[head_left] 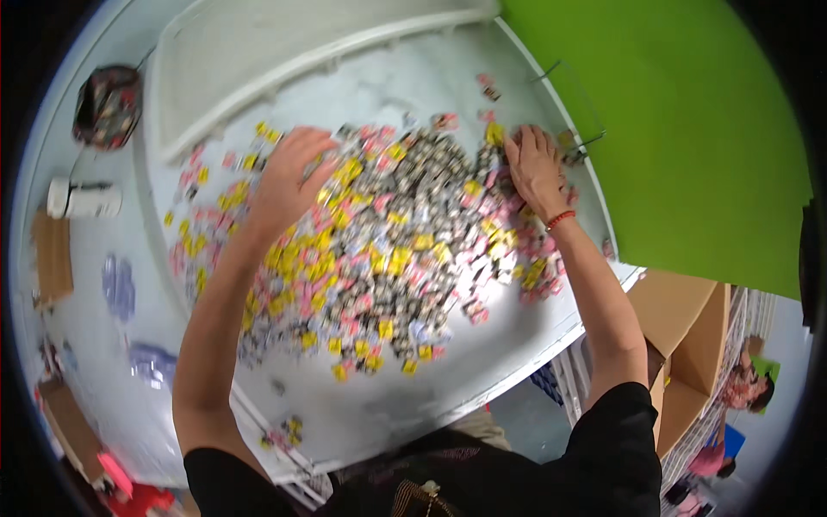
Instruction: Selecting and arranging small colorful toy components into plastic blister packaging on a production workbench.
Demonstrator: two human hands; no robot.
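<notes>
A wide heap of small packets or wrapped pieces (301, 263), yellow, pink, black and whitish, is spread over a pale tabletop (345, 422); they are too small to tell the exact kind. Over the heap's far left part, my left hand (295, 177) is open, thumb apart from the fingers, holding nothing I can see. My right hand (536, 172), with a red beaded bracelet (561, 220) at its wrist, lies open at the far right edge of the heap. Its fingers point away from me, beside a yellow piece (494, 133). What lies under its palm is hidden.
A large white tray (284, 52) stands behind the heap. On the left are a dark patterned pouch (108, 108), a white bottle-like item (84, 199) and clear purplish plastic (153, 364). A green surface (680, 129) and cardboard boxes (689, 345) lie to the right; people are beyond.
</notes>
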